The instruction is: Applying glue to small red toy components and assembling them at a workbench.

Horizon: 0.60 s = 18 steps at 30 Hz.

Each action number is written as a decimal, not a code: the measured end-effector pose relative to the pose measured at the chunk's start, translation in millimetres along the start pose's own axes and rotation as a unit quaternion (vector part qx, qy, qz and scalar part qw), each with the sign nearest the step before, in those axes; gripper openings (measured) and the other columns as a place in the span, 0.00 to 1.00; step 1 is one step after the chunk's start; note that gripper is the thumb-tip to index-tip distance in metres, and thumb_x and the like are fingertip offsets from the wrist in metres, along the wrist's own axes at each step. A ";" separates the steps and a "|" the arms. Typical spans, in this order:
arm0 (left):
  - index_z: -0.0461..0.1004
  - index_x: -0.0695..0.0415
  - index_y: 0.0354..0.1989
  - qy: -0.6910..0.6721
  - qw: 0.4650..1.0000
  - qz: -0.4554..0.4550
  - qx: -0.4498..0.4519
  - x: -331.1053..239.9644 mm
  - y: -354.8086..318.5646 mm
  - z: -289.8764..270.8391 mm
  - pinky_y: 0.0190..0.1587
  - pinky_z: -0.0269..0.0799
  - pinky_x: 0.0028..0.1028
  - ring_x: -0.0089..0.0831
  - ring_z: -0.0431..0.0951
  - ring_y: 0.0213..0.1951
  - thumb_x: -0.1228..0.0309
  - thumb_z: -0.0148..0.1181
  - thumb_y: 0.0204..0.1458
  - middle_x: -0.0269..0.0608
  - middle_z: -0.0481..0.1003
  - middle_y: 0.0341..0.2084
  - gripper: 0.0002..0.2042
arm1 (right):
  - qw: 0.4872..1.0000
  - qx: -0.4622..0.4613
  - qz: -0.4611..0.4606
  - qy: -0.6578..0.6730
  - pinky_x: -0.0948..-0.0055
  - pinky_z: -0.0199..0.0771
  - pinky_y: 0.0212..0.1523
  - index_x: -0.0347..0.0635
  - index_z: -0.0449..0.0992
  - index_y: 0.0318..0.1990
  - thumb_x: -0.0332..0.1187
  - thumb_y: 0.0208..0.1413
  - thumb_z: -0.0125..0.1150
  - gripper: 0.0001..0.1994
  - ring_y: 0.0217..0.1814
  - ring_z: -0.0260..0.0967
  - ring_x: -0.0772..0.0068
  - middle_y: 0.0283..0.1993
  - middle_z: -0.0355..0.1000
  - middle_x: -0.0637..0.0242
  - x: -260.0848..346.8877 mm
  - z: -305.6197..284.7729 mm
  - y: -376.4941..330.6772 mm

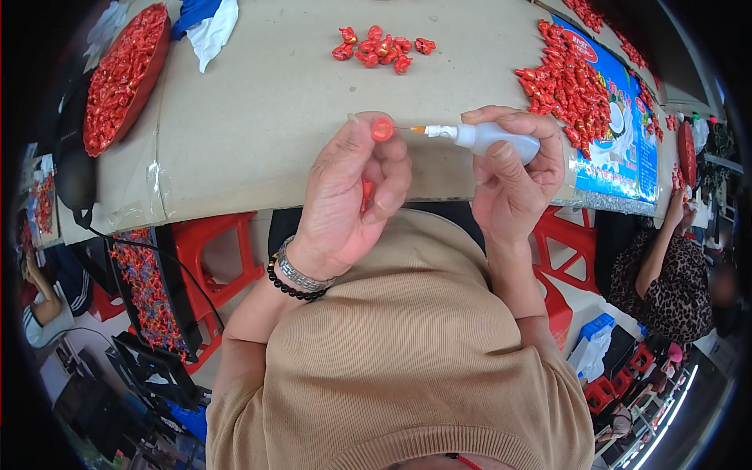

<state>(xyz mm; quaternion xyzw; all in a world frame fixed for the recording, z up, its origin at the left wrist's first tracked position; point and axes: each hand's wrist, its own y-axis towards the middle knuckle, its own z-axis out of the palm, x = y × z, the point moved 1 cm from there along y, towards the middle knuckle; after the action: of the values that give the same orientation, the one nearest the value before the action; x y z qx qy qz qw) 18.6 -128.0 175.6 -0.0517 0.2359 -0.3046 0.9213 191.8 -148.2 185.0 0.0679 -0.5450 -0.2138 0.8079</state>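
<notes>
Between the thumb and fingertips of my left hand (pixel 345 184) is a small round red piece (pixel 382 128). Another bit of red (pixel 366 193) shows within the curled fingers of that hand, mostly hidden. My right hand (pixel 517 168) is closed around a translucent squeeze bottle (pixel 505 143) with a white neck and a thin needle tip. The needle points left and ends right by the red piece; whether it touches cannot be made out. Beyond my hands, a small group of glossy red figures (pixel 384 48) lies on the tabletop (pixel 258 102).
At the left stands a red tray (pixel 160 63) heaped with red pieces, beside a dark object (pixel 76 157) with a cable. More red pieces (pixel 568 90) are piled on a blue printed sheet (pixel 627 168) at the right. Red stools (pixel 211 251) stand below; co-workers sit at both sides.
</notes>
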 end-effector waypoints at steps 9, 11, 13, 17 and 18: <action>0.69 0.57 0.41 -0.018 1.000 0.002 0.007 -0.8 0.4 0.8 0.13 0.51 0.16 0.17 0.63 0.18 0.60 0.48 0.63 0.32 0.71 0.29 0.12 | 1.000 -0.010 0.023 0.001 0.75 0.71 0.41 0.37 0.69 0.40 0.24 0.52 0.63 0.10 0.39 0.73 0.71 0.40 0.75 0.51 -0.7 -1.0 -1.0; 0.69 0.57 0.41 -0.019 1.000 0.003 0.010 -1.0 0.4 0.8 0.14 0.51 0.16 0.17 0.63 0.18 0.60 0.48 0.63 0.32 0.71 0.29 0.12 | 1.000 -0.009 0.022 0.000 0.75 0.72 0.41 0.37 0.69 0.40 0.24 0.52 0.63 0.10 0.39 0.73 0.71 0.40 0.75 0.51 -0.7 -0.6 -1.1; 0.69 0.57 0.41 -0.020 1.000 0.004 0.013 -0.9 0.5 0.4 0.14 0.51 0.16 0.17 0.63 0.18 0.61 0.48 0.63 0.32 0.71 0.29 0.12 | 1.000 -0.010 0.016 0.008 0.75 0.72 0.41 0.37 0.69 0.40 0.24 0.51 0.63 0.10 0.39 0.73 0.71 0.40 0.75 0.50 -0.7 -0.4 -1.3; 0.70 0.57 0.40 -0.022 1.000 0.004 0.008 -0.2 0.1 0.0 0.14 0.50 0.16 0.17 0.62 0.18 0.61 0.48 0.63 0.33 0.71 0.29 0.12 | 1.000 -0.010 0.016 0.014 0.74 0.72 0.41 0.37 0.69 0.40 0.24 0.51 0.63 0.10 0.39 0.73 0.70 0.40 0.75 0.50 1.3 0.7 -0.8; 0.70 0.58 0.40 -0.024 1.000 0.001 0.007 0.0 0.0 0.1 0.14 0.50 0.16 0.17 0.62 0.18 0.61 0.48 0.63 0.33 0.71 0.29 0.12 | 1.000 -0.005 0.013 0.009 0.74 0.72 0.42 0.37 0.69 0.40 0.24 0.51 0.63 0.10 0.39 0.73 0.70 0.40 0.75 0.50 0.4 0.7 -0.1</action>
<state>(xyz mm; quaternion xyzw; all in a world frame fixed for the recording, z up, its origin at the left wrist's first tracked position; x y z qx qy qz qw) 18.7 -128.1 175.6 -0.0528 0.2114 -0.3041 0.9274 191.3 -148.4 185.6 0.0585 -0.5374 -0.2051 0.8159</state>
